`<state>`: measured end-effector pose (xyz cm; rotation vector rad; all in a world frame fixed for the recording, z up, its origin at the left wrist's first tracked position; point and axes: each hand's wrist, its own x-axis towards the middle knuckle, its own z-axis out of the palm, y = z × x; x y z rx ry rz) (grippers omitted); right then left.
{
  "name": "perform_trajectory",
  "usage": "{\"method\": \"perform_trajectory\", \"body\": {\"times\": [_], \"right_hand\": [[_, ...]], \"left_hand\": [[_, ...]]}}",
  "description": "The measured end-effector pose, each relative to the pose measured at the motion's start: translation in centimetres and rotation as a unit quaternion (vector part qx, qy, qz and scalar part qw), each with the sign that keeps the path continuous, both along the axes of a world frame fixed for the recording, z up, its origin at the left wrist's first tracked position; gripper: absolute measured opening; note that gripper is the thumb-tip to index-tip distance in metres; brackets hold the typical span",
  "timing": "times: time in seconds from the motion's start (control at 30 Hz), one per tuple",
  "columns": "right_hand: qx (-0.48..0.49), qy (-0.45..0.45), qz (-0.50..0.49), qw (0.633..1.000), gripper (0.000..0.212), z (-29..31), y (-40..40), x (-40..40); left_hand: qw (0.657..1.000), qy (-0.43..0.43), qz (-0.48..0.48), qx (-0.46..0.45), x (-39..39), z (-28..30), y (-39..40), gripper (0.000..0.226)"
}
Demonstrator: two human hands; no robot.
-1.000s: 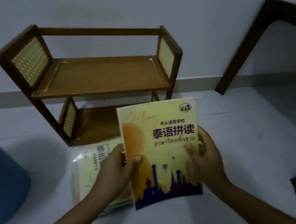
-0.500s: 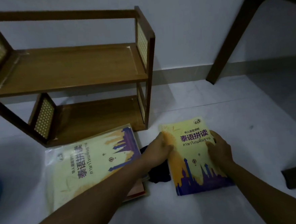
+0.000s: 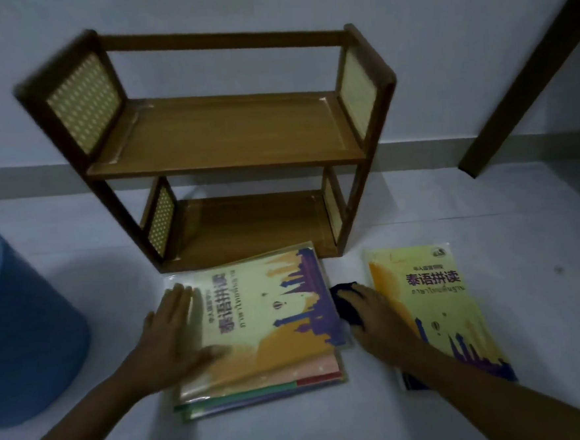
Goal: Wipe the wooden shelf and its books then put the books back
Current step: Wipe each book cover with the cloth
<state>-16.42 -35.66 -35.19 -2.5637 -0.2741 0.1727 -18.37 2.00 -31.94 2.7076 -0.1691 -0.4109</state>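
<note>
Left hand (image 3: 173,334) flat, fingers straight, pressing stacked yellow paperback books (image 3: 265,324); right hand (image 3: 370,313) covering small dark cloth (image 3: 344,302), grip unclear. Could shove the loose top cover askew once wiping starts.

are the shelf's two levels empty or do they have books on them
Empty: both boards of the wooden shelf are bare; the books lie on the floor in front.

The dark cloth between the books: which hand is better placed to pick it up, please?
Right: the right hand already rests on the dark cloth, while the left hand lies flat on the book stack.
</note>
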Motion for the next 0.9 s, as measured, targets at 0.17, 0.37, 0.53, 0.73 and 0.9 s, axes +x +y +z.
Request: {"method": "perform_trajectory", "body": {"times": [0.17, 0.37, 0.53, 0.73, 0.9], "right_hand": [[0.137, -0.092, -0.130, 0.978, 0.059, 5.4, 3.1, 2.9], [-0.108, -0.122, 0.137, 0.977, 0.060, 1.5, 14.9, -3.1], [-0.105, -0.144, 0.357, 0.917, 0.061, 1.7, 17.4, 1.7], [-0.123, -0.083, 0.113, 0.982, 0.065, 2.9, 18.9, 3.3], [-0.086, -0.133, 0.425, 0.891, 0.056, 3.3, 20.1, -2.9]], "left_hand": [[0.998, 0.042, -0.049, -0.016, -1.9, -0.9, 3.2, 0.135], [0.998, 0.021, -0.045, -0.046, -2.0, -2.2, 3.7, 0.138], [0.998, 0.019, -0.025, -0.053, -2.0, -2.4, 3.8, 0.139], [0.998, 0.013, -0.028, -0.055, -2.0, -2.3, 3.7, 0.142], [0.998, -0.019, -0.046, -0.035, -2.2, -2.5, 3.9, 0.131]]}}
